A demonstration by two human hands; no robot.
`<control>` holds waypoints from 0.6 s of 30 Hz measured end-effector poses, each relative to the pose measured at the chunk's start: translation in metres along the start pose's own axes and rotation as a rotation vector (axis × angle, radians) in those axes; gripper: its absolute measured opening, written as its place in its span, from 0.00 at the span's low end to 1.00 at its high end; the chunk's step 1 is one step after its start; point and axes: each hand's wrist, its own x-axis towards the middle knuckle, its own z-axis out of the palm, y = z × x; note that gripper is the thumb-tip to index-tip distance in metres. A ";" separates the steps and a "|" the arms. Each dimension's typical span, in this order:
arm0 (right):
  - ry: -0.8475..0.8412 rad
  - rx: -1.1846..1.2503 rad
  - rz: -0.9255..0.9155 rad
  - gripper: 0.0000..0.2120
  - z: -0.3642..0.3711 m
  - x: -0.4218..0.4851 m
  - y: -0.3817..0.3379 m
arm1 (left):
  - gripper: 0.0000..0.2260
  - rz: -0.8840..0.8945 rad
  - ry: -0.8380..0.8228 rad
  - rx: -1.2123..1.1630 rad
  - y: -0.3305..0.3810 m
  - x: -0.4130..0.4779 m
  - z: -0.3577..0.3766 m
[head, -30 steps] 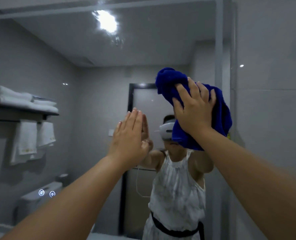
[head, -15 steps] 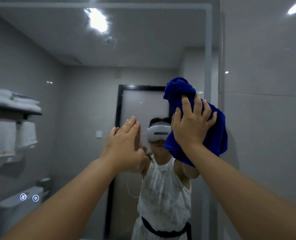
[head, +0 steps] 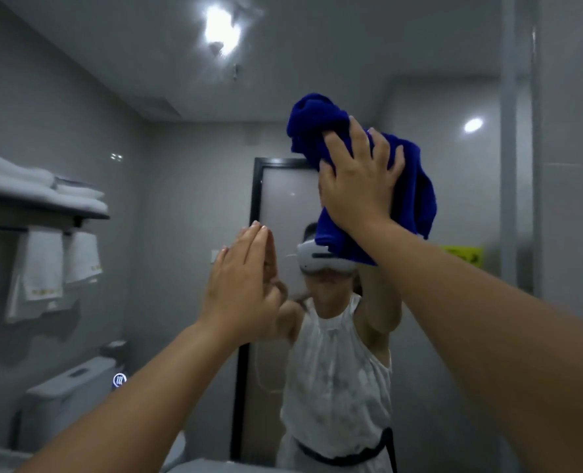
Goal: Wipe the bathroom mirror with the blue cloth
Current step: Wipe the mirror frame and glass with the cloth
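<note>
Head view: R hand point(head: 358, 186), fingers splayed, presses blue cloth point(head: 317, 114) on mirror point(head: 180, 158); cloth's bulk sits above fingertips. L hand point(head: 242, 285) flat, empty, lower-left.

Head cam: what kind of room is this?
A bathroom, possibly a hotel's. A big wall mirror reflects a toilet tank and folded white towels on a shelf. The right hand presses the blue cloth to the glass.
</note>
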 end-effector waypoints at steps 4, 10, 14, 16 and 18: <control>-0.013 -0.012 -0.179 0.18 0.006 -0.036 0.006 | 0.36 0.049 -0.013 0.005 -0.010 -0.018 0.003; 0.001 0.017 -0.253 0.19 0.021 -0.115 0.001 | 0.36 0.074 -0.030 0.016 -0.011 -0.049 0.019; -0.001 0.004 -0.323 0.20 0.028 -0.167 0.001 | 0.35 0.076 -0.033 0.036 -0.011 -0.072 0.024; -0.003 0.000 -0.350 0.19 0.030 -0.195 0.001 | 0.35 0.038 -0.056 0.024 -0.012 -0.088 0.028; -0.002 -0.006 -0.345 0.18 0.032 -0.225 0.000 | 0.35 0.006 -0.101 0.050 -0.018 -0.108 0.038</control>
